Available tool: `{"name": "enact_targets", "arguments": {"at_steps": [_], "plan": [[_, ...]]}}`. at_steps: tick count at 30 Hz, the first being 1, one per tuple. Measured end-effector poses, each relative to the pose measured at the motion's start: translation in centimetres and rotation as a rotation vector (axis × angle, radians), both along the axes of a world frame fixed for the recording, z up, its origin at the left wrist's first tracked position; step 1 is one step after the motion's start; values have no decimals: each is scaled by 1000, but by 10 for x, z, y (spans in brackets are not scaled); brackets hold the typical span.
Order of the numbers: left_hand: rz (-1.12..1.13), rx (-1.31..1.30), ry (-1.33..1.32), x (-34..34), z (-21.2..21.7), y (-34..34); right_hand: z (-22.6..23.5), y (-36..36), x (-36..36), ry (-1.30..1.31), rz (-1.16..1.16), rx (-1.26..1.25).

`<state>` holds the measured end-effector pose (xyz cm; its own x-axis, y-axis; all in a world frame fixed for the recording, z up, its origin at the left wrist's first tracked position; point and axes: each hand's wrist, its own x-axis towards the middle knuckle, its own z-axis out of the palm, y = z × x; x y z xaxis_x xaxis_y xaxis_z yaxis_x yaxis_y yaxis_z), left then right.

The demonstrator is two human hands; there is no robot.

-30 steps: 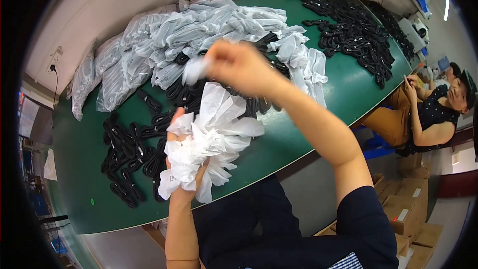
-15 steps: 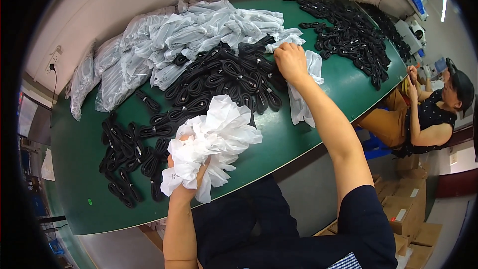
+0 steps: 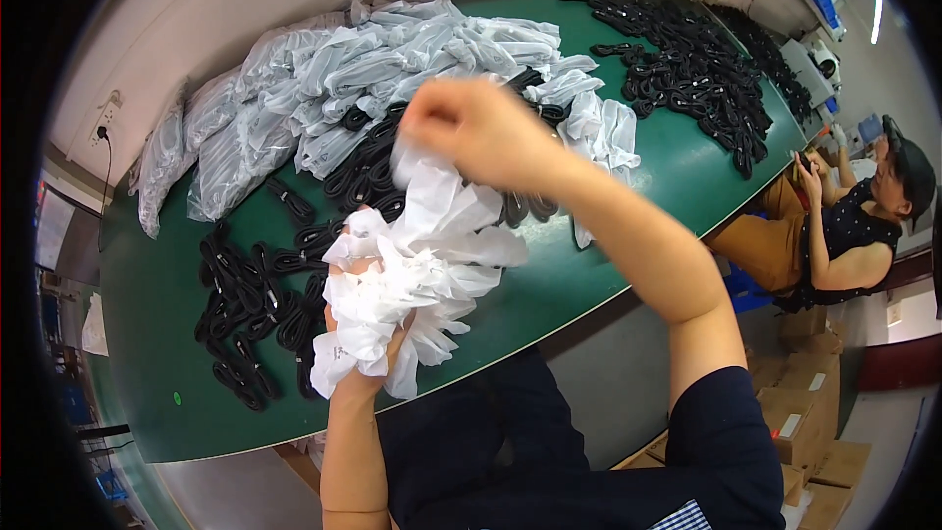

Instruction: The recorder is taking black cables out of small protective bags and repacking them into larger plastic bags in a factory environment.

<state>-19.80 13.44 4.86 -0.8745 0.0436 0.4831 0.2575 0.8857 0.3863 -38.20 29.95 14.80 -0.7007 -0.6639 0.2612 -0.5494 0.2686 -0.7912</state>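
A thick bunch of crumpled white plastic bags [image 3: 412,275] wraps round my left hand [image 3: 365,265], which grips it above the table's near part. The bags cover most of that hand; bits of the fingers and the wrist show. Just above the bunch is my right hand [image 3: 481,132], blurred by motion, its fingers curled together at the upper edge of the bags. A pale, thin edge of bag hangs at those fingertips. Behind and left of my hands lie coiled black cables [image 3: 368,162], heaped on the green table [image 3: 157,334]; my right hand and the bags hide part of the heap.
Cables packed in clear bags [image 3: 383,49] are piled along the wall. Loose white bags [image 3: 601,128] lie right of the cables. More coiled cables [image 3: 677,69] spread at the far right. A person [image 3: 834,206] sits at the right edge, near cardboard boxes [image 3: 795,402].
My right hand has moved left and nearer, from the loose bags by the cable heap to the top of the bunch. My left hand stays nearly in place.
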Motion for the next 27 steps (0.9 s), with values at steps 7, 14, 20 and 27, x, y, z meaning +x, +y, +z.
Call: {"name": "enact_targets", "arguments": {"at_steps": [7, 14, 20, 27], "plan": [[-139, 757, -206, -7, -7, -11, -31, -15, 13, -301, 289, -84], [95, 158, -193, 7, -24, -17, -118, 150, -204, 257, -948, 425], [24, 269, -220, 19, -48, -28, -170, 197, -251, -50, -978, 665], [40, 388, -166, 17, -51, -24, -175, 193, -257, -186, -889, 430]]}}
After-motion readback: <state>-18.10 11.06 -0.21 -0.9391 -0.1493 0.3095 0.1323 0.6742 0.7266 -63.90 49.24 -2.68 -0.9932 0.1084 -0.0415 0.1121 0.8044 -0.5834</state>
